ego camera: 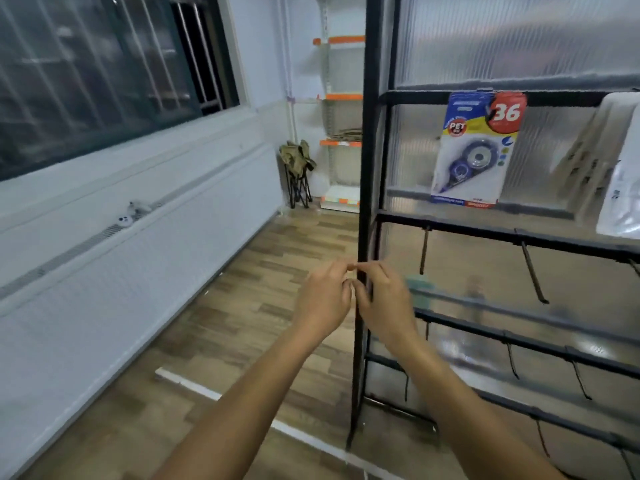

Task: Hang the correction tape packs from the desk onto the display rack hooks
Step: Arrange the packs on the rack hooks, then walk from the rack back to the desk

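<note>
One blue and yellow correction tape pack [476,150] with a red "36" label hangs from the top bar of the black display rack [369,168]. My left hand [322,299] and my right hand [384,299] meet in front of the rack's left post, below the pack. Both hands show their backs, with fingers curled and fingertips touching each other. I see nothing held in either hand. The desk is out of view.
Bare black hooks [533,271] stick out from the lower bars. White packages [620,168] hang at the right edge. A folded camp stool [298,171] and a white shelf unit with orange strips [343,98] stand at the far wall. Wooden floor lies to the left.
</note>
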A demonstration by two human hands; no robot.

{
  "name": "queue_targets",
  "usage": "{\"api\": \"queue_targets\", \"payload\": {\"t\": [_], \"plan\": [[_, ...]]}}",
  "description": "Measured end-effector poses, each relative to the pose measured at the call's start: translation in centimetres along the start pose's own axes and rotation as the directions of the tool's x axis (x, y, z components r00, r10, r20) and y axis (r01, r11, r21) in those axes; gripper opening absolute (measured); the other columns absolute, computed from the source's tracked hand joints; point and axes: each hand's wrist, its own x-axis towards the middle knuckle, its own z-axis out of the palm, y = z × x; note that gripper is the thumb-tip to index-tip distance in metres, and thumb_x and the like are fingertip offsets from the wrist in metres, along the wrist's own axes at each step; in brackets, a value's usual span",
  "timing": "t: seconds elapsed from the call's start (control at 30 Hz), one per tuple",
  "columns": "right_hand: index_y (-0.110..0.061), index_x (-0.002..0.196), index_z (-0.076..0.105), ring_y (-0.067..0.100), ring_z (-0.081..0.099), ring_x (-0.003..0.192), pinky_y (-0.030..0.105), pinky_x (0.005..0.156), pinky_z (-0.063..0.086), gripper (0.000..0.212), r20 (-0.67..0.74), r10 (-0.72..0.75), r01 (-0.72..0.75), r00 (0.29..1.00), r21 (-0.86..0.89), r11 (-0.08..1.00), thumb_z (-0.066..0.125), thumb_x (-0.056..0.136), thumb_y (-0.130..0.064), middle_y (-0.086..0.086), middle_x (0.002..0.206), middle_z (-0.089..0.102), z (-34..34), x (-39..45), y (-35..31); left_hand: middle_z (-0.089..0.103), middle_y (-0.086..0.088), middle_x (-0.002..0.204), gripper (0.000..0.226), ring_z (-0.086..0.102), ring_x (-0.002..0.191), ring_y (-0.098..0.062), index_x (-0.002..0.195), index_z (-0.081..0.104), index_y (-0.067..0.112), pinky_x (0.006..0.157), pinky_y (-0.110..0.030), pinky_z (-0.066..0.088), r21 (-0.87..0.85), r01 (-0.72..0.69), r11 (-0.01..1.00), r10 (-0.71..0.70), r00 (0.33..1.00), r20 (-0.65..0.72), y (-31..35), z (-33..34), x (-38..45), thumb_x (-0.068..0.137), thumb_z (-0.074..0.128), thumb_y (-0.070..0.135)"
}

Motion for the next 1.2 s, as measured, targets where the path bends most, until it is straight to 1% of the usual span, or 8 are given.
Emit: {"api": "queue_targets", "payload": {"t": [0.13, 0.27, 0.4, 0.53, 0.67, 0.83, 1.1, 1.2], "plan": [[-0.009, 0.117, 0.064, 0.027, 0.056, 0.108, 0.033, 0.091, 0.043, 0.028, 0.14, -0.056, 0.054, 0.989, 0.014, 0.998, 0.058, 0.09, -0.012, 0.01, 0.115, 0.063, 5.2, -2.5, -5.5, 0.061, 0.002, 0.121, 0.032, 0.054, 0.112, -0.017, 0.125, 0.056, 0.021, 0.089, -0.03, 0.044, 0.11, 0.102, 0.989, -0.103, 0.995, 0.004, -6.1, -5.0, -5.8, 0.094, 0.049, 0.019], [-0.006, 0.119, 0.062, 0.028, 0.055, 0.111, 0.032, 0.093, 0.041, 0.03, 0.305, -0.124, 0.106, 0.944, 0.077, 0.991, 0.055, 0.091, -0.012, 0.011, 0.117, 0.063, 11.1, -5.9, -13.6, 0.06, 0.0, 0.125, 0.032, 0.052, 0.115, -0.019, 0.128, 0.054, 0.019, 0.09, -0.032, 0.043, 0.213, 0.236, 0.948, -0.233, 0.972, -0.037, -13.0, -11.5, -13.2, 0.097, 0.046, 0.023], [-0.001, 0.107, 0.068, 0.03, 0.061, 0.094, 0.034, 0.079, 0.045, 0.023, 0.412, -0.243, 0.174, 0.878, 0.198, 0.965, 0.055, 0.088, -0.002, 0.015, 0.101, 0.068, 16.6, -10.3, -22.4, 0.059, -0.005, 0.125, 0.033, 0.053, 0.115, -0.022, 0.127, 0.056, 0.017, 0.091, -0.032, 0.044, 0.236, 0.384, 0.893, -0.372, 0.923, -0.094, -19.1, -17.6, -20.9, 0.097, 0.045, 0.025], [-0.01, 0.1, 0.071, 0.019, 0.061, 0.086, 0.025, 0.071, 0.041, 0.019, 0.518, -0.344, 0.19, 0.783, 0.326, 0.926, 0.055, 0.089, -0.009, 0.006, 0.096, 0.069, 22.2, -14.7, -30.7, 0.06, -0.007, 0.119, 0.03, 0.054, 0.109, -0.025, 0.123, 0.057, 0.016, 0.087, -0.034, 0.045, 0.261, 0.519, 0.814, -0.493, 0.855, -0.165, -24.1, -23.2, -29.0, 0.098, 0.044, 0.027], [-0.013, 0.101, 0.07, 0.023, 0.061, 0.094, 0.031, 0.079, 0.045, 0.018, 0.626, -0.447, 0.245, 0.639, 0.385, 0.89, 0.054, 0.091, -0.016, 0.008, 0.1, 0.069, 27.7, -18.5, -38.6, 0.059, -0.007, 0.12, 0.032, 0.053, 0.111, -0.026, 0.126, 0.054, 0.018, 0.087, -0.033, 0.043, 0.259, 0.678, 0.687, -0.625, 0.734, -0.265, -28.8, -28.1, -36.2, 0.098, 0.044, 0.03], [-0.011, 0.102, 0.069, 0.024, 0.063, 0.096, 0.033, 0.082, 0.048, 0.019, 0.676, -0.548, 0.274, 0.494, 0.477, 0.835, 0.054, 0.09, -0.014, 0.008, 0.103, 0.07, 33.7, -22.4, -46.7, 0.059, -0.009, 0.121, 0.033, 0.055, 0.11, -0.029, 0.126, 0.055, 0.017, 0.087, -0.037, 0.046, 0.203, 0.834, 0.513, -0.749, 0.551, -0.368, -33.9, -33.3, -43.4, 0.097, 0.047, 0.03], [-0.014, 0.094, 0.069, 0.024, 0.063, 0.089, 0.028, 0.07, 0.041, 0.017, 0.689, -0.644, 0.31, 0.333, 0.565, 0.765, 0.055, 0.091, -0.022, 0.007, 0.092, 0.069, 45.4, -23.4, -57.4, 0.06, -0.01, 0.119, 0.033, 0.055, 0.11, -0.03, 0.125, 0.056, 0.015, 0.088, -0.037, 0.047, 0.18, 0.941, 0.286, -0.814, 0.338, -0.472, -44.4, -41.2, -48.6, 0.096, 0.049, 0.03], [-0.015, 0.104, 0.068, 0.021, 0.064, 0.095, 0.027, 0.076, 0.044, 0.021, 0.727, -0.625, 0.276, 0.285, 0.562, 0.78, 0.054, 0.093, -0.026, 0.003, 0.101, 0.07, 49.6, -22.3, -60.7, 0.056, -0.009, 0.124, 0.035, 0.052, 0.114, -0.028, 0.129, 0.053, 0.016, 0.091, -0.039, 0.046, 0.161, 0.963, 0.215, -0.85, 0.266, -0.455, -48.3, -43.9, -48.9, 0.097, 0.048, 0.032]]}}
